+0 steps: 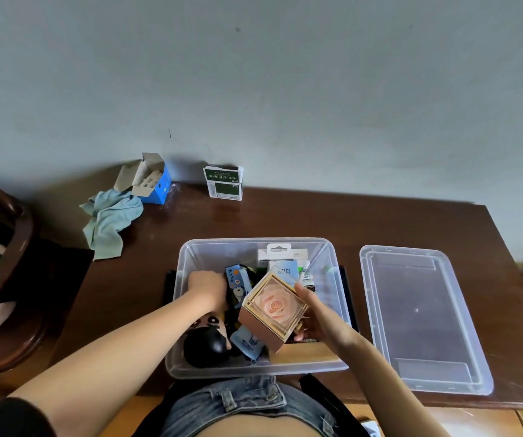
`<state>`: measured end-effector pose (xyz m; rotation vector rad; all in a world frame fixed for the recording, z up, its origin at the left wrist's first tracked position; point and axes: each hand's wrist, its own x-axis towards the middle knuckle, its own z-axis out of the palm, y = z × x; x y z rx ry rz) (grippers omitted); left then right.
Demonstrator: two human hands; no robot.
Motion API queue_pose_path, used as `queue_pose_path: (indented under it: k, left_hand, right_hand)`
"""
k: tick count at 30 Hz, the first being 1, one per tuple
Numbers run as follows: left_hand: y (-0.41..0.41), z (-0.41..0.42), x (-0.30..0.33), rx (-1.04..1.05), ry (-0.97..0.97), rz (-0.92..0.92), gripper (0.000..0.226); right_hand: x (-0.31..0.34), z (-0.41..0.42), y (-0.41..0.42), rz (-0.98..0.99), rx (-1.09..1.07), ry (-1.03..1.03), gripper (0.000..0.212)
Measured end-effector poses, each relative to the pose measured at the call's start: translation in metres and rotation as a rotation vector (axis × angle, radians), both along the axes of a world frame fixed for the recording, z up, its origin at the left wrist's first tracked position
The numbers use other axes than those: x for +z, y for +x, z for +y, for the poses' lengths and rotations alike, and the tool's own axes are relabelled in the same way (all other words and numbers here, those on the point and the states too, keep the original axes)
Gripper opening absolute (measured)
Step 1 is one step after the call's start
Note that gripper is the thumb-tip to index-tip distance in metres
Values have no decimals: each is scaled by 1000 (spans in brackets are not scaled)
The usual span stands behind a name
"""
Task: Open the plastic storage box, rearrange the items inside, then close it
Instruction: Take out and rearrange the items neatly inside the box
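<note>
The clear plastic storage box [187,257] stands open on the brown table, full of small items. Its clear lid [424,316] lies flat on the table to the right. My right hand [320,320] holds a gold-framed cube with a peach rose inside, the rose box [274,310], tilted above the middle of the storage box. My left hand [206,290] reaches down into the box's left side, fingers curled among dark items; what it grips is hidden. Inside lie a black-haired doll head [206,343], blue cartons [238,280] and white packets [282,255].
At the table's back stand an open blue carton [149,182] and a green-and-white carton [224,182] against the wall. A crumpled light-blue cloth [109,220] lies back left. A dark wooden chair [8,269] is on the left.
</note>
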<state>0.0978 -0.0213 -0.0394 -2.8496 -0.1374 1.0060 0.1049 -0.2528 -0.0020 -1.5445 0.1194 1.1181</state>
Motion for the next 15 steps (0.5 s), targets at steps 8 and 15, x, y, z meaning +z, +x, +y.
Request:
queue_pose_path:
  k: [8, 15]
  left_hand:
    - [-12, 20, 36, 216, -137, -446, 29]
    - [-34, 25, 43, 294, -303, -641, 26]
  right_hand:
    - [0, 0, 5, 71, -2, 69, 68]
    - [-4, -1, 4, 66, 2, 46, 80]
